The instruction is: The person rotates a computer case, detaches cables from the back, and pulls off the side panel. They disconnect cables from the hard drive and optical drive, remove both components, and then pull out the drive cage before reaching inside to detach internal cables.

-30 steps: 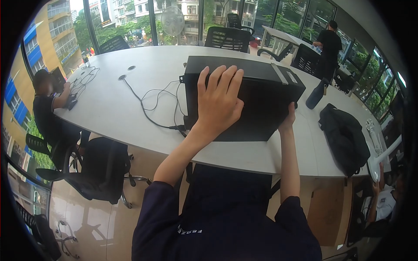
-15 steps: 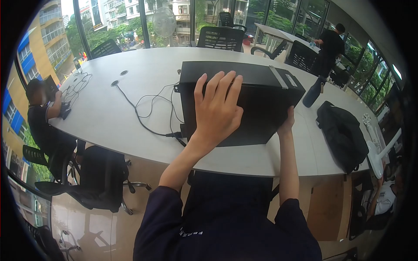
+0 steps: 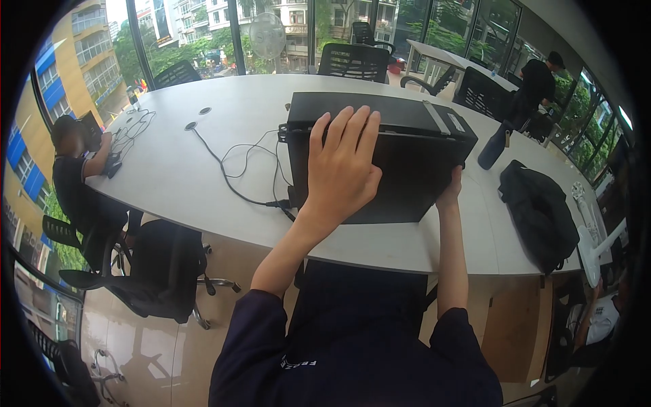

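A large black box-shaped case (image 3: 407, 176) stands on the white table (image 3: 224, 169), with a silver strip along its upper right part. My left hand (image 3: 344, 163) lies on its top front edge, fingers slightly apart over the edge and thumb against the near side. At the case's right side, my right hand (image 3: 450, 190) presses its fingers against the lower side; some of them are hidden behind it. A black power cable (image 3: 237, 192) runs from a round table socket to the left side of the case.
A dark blue bottle (image 3: 494, 146) and a black bag (image 3: 539, 214) are on the table to the right. A person (image 3: 74, 163) sits at the left end near thin cables (image 3: 132, 129). Another person (image 3: 539, 85) stands at the back right.
The view has shifted slightly, so the room appears further right. Both hands stay on the case. The person at the back right has turned and moved a little.
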Demonstrator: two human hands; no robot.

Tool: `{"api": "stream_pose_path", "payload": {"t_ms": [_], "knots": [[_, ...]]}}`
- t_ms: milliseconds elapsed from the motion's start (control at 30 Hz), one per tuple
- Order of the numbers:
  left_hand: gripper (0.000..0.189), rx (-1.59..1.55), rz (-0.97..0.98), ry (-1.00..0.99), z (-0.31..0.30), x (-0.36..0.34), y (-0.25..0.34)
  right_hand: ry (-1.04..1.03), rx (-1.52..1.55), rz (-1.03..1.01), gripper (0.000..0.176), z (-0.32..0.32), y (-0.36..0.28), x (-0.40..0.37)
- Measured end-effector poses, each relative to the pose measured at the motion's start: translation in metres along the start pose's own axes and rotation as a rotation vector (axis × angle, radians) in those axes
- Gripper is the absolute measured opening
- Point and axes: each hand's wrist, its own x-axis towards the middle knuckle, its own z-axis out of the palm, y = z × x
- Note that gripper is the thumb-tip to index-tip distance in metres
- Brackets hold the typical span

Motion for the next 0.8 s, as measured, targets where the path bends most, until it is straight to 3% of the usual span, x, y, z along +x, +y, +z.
{"api": "stream_pose_path", "payload": {"t_ms": [233,433,633,700,733,800], "knots": [[0.067,0.063,0.021,-0.007,-0.001,-0.002,0.004,-0.062,0.020,0.007,0.091,-0.005,0.006,0.004],[0.069,0.059,0.005,-0.015,-0.004,-0.002,0.007,-0.002,0.097,0.040,0.076,0.003,0.000,0.003],[0.061,0.053,0.032,0.030,-0.020,-0.019,0.022,-0.114,0.129,-0.025,0.072,-0.020,0.021,0.012],[0.055,0.075,0.057,0.053,-0.033,-0.041,0.038,-0.200,0.365,0.134,0.073,-0.024,0.024,0.018],[0.052,0.109,0.073,0.069,-0.040,-0.052,0.047,-0.201,0.365,0.132,0.073,-0.012,0.014,0.014],[0.050,0.108,0.076,0.073,-0.054,-0.072,0.061,-0.056,0.062,0.030,0.076,0.013,-0.008,0.000]]}}
